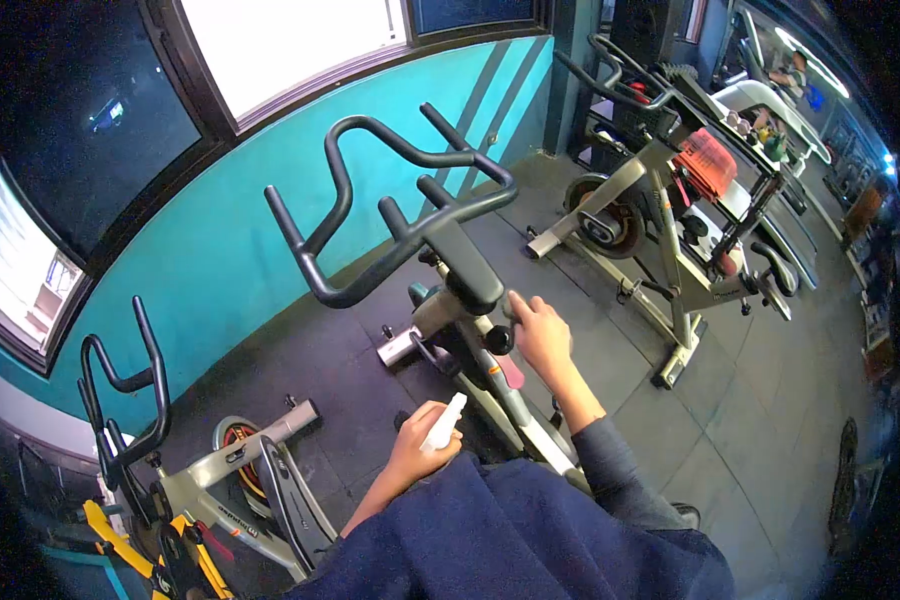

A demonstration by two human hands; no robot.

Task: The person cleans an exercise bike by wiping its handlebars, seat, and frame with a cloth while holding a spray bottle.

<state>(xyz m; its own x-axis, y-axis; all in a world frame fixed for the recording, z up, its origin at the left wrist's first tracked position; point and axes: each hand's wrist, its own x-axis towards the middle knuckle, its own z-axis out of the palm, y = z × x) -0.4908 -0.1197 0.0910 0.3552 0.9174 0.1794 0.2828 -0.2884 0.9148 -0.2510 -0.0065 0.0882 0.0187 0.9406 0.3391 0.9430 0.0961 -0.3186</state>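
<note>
My left hand (425,445) is wrapped round a small white spray bottle (444,424), its nozzle end pointing up and away from me. In front of me stands an exercise bike with black looped handlebars (342,190) and a black padded centre piece (467,268). My right hand (542,335) is at the near end of that pad, fingers bent. Something small and greyish shows at its fingertips, too little to name. Just below sits a round black adjusting knob (500,340). A pink patch (511,373) shows on the bike's frame.
Another exercise bike (235,470) stands at left, beside yellow-and-black equipment (120,540). A further bike (670,230) is at right, with a red basket (707,163) behind it. A teal wall (260,230) with windows runs beyond. Dark floor tiles (710,440) lie at right.
</note>
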